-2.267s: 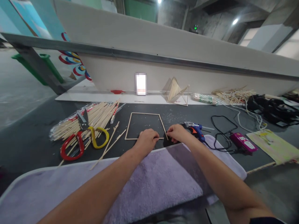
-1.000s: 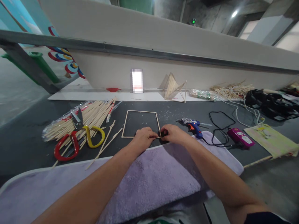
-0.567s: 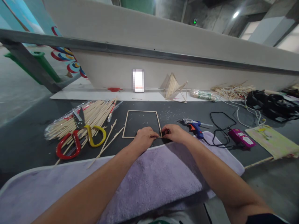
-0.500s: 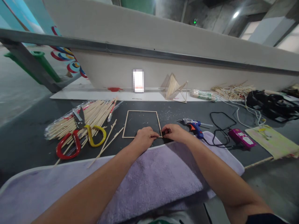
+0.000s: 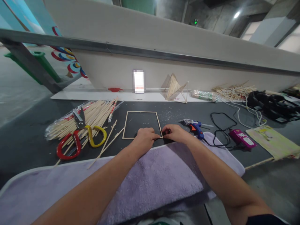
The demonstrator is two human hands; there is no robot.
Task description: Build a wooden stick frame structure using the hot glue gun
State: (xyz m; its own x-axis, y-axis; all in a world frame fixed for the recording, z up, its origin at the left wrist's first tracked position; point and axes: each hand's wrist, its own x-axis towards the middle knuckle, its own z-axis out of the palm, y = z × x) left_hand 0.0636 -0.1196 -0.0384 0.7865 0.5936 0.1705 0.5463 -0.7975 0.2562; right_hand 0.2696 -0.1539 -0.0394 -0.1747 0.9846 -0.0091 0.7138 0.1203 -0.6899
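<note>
A rectangular frame of thin wooden sticks (image 5: 127, 120) lies flat on the dark mat. My left hand (image 5: 145, 139) pinches the frame's near stick close to its near right corner. My right hand (image 5: 174, 132) pinches the same corner from the right side. Both forearms rest on a lilac towel (image 5: 152, 181) along the near edge. A blue hot glue gun (image 5: 194, 126) lies just right of my right hand.
Red and yellow scissors (image 5: 81, 137) lie on a bag of wooden sticks (image 5: 77, 120) at left, with loose sticks beside. A small stick model (image 5: 174, 89) stands by the white wall. A black cable and pink device (image 5: 242, 139) lie at right, with straw-like strips (image 5: 233, 92) behind.
The view has shifted slightly since the earliest frame. Both hands have stayed at the frame's near right corner, with the fingers drawing closer together.
</note>
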